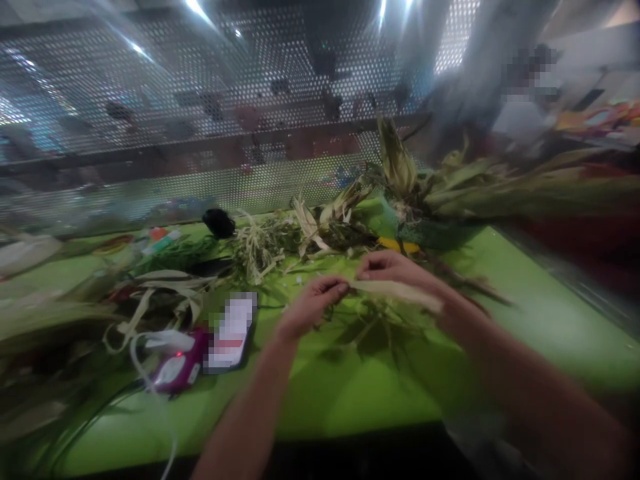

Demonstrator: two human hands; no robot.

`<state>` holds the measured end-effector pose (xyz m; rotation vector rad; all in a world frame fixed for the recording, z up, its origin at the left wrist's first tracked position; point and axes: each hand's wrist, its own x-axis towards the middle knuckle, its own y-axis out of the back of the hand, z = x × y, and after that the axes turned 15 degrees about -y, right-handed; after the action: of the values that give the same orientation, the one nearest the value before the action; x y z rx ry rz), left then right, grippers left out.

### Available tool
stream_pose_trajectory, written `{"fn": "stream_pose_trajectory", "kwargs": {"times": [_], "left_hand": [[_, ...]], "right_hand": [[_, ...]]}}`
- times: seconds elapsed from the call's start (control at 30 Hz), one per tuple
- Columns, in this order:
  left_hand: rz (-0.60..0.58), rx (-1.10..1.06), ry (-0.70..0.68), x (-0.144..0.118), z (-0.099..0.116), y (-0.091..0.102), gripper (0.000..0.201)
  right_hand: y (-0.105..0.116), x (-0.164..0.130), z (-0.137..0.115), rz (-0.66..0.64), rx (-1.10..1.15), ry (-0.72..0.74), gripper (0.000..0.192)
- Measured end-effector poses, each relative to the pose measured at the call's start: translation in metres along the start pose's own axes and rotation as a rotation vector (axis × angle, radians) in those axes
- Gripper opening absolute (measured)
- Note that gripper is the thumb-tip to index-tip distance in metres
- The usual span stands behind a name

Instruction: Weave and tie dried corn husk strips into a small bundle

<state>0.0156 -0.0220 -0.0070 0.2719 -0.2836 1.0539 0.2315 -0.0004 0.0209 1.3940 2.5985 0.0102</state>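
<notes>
A: What's that husk strip (395, 292) look like?
B: Long, pale, kinda blurry, running right above the green table (540, 300). Left hand (317, 300) pinches its left end; right hand (387, 267) is half-curled, can't tell if gripping.

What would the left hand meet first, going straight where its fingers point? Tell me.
Besides the pale strip it seems to pinch, the left hand would probably meet the right hand first, though depth is unclear.

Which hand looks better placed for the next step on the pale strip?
Probably the right hand: the left hand seems to pinch one end of the strip, whose length stretches toward the right hand's side.
</notes>
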Motion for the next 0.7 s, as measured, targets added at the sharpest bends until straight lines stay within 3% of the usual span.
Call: {"fn": "stream_pose_trajectory", "kwargs": {"times": [0.17,0.3,0.4,0.5,0.7], "left_hand": [[0.265,-0.457,0.09,0.001,-0.006,-0.009,0.032],[0.392,-0.45,0.09,0.008,-0.007,-0.016,0.029],[0.471,-0.121,0.023,0.01,-0.007,-0.018,0.023],[0.488,0.345,-0.088,0.009,-0.01,-0.016,0.016],[0.314,0.985,-0.296,0.004,-0.02,-0.012,0.026]], "right_hand": [[-0.028,0.008,0.011,0.149,0.214,0.031,0.024],[-0.044,0.013,0.014,0.322,0.198,0.068,0.024],[-0.052,0.015,0.017,0.467,0.203,0.008,0.025],[-0.061,0.018,0.023,0.495,0.281,-0.036,0.028],[-0.061,0.02,0.029,0.453,0.382,-0.058,0.035]]}}
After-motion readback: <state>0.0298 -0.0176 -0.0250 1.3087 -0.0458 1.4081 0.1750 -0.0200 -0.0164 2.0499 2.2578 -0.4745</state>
